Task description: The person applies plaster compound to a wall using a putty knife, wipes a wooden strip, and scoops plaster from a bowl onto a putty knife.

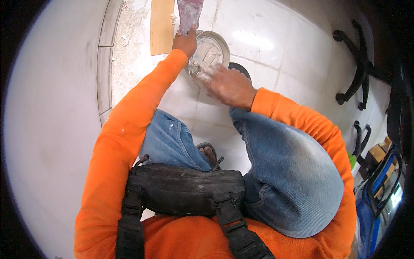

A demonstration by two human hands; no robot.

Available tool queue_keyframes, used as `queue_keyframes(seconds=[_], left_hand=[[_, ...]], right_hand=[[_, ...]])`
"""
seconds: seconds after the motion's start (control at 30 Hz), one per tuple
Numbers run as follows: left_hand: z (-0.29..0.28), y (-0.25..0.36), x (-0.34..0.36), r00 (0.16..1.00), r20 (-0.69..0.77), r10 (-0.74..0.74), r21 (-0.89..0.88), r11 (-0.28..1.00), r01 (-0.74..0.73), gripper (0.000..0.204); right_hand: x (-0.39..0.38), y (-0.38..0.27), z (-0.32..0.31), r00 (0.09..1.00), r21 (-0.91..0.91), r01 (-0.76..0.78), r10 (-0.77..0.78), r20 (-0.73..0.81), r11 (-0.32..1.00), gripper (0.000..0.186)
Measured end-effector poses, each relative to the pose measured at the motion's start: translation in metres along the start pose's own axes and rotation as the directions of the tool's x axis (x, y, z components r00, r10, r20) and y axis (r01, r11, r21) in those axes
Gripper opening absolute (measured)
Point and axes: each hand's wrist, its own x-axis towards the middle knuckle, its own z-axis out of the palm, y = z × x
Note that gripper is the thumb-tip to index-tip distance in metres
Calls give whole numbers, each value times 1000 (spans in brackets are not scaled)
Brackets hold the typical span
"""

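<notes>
A round tub (225,46) holding pale, wet-looking paste (208,52) stands on the floor ahead of me. At its left rim, my left hand (185,42) is closed on the end of a translucent pinkish plastic bag (190,13), which is smeared with white and runs out of the top of the picture. From the right, my right hand (230,86) reaches over the tub's near side. White paste coats its fingers, which are smeared by motion, so whether they grip anything does not show.
A tan board (161,28) lies left of the bag, beside powdery white debris (126,43) along the wall's baseboard (105,64). A dark round object (239,68) sits partly hidden behind my right hand. Black wheeled chair bases (360,64) stand at the right.
</notes>
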Motion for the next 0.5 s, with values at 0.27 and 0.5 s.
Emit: queue_keyframes(seconds=[0.27,0.5], left_hand=[[9,-13,16,997,-40,-59,62,996,62,72],[4,4,5,999,-41,-3,-80,997,-1,73]], right_hand=[[-32,31,-4,955,-118,216,-185,231,969,36],[-2,27,1,985,140,-162,169,-43,977,41]])
